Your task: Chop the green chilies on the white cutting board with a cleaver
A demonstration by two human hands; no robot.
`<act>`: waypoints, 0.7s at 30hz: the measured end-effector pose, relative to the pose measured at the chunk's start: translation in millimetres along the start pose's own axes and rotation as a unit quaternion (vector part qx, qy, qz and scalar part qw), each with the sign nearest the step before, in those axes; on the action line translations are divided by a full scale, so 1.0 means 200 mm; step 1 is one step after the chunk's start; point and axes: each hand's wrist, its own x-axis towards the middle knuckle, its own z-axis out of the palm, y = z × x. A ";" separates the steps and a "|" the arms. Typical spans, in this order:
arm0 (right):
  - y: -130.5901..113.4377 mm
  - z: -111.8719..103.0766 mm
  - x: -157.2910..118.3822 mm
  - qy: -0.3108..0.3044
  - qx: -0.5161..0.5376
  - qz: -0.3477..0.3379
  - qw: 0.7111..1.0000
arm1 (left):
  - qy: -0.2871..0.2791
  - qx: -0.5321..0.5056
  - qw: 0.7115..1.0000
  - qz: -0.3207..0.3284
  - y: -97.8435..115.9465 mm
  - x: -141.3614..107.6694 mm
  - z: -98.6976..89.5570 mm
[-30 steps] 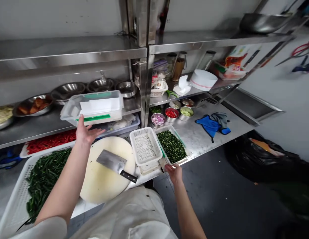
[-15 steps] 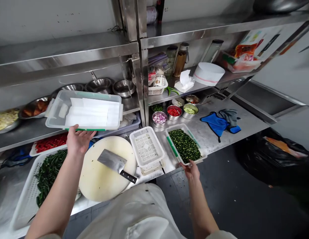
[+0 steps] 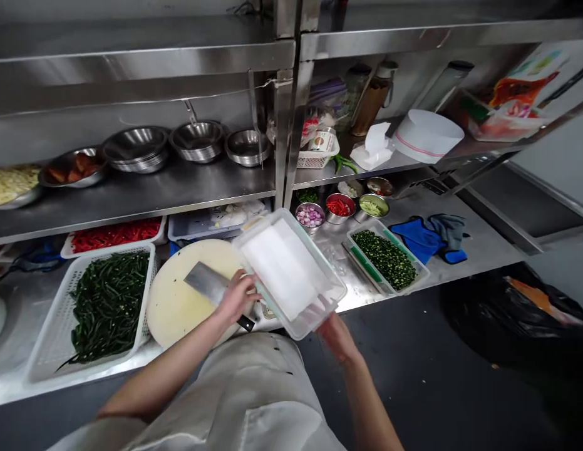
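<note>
A clear plastic container [image 3: 335,283] lined with white paper [image 3: 282,269] is held tilted in front of me. My left hand [image 3: 238,295] grips its left edge, above the cleaver handle. At the lower right corner is my right hand [image 3: 337,337], its fingers partly behind the see-through wall. Below and left of the container, a cleaver [image 3: 204,282] lies on the round chopping board [image 3: 173,307]. Farther right stands a container of chopped green chillies [image 3: 385,258]. The white perforated basket is hidden behind the held container.
A white basket of long green chillies [image 3: 110,307] stands left of the board, with a tray of red chillies [image 3: 117,235] behind. Metal bowls [image 3: 136,147] line the shelf. Small pots with shallots [image 3: 310,216] stand at the back; blue gloves [image 3: 417,238] lie right.
The paper-lined container has come down from the shelf side to above the counter, between both hands. My right hand has left the green chilli container, which now sits farther back on the counter.
</note>
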 end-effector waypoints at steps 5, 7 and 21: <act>0.03 -0.15 0.00 0.229 -0.036 -0.028 0.972 | -0.168 0.161 0.972 0.029 -0.25 0.21 0.24; -0.01 -0.32 -0.02 0.291 -0.034 -0.064 0.954 | -0.232 0.324 0.914 0.075 -0.34 0.27 0.24; -0.07 -0.62 0.08 0.397 -0.274 -0.050 0.874 | -0.299 0.603 0.699 0.244 -0.55 0.19 0.11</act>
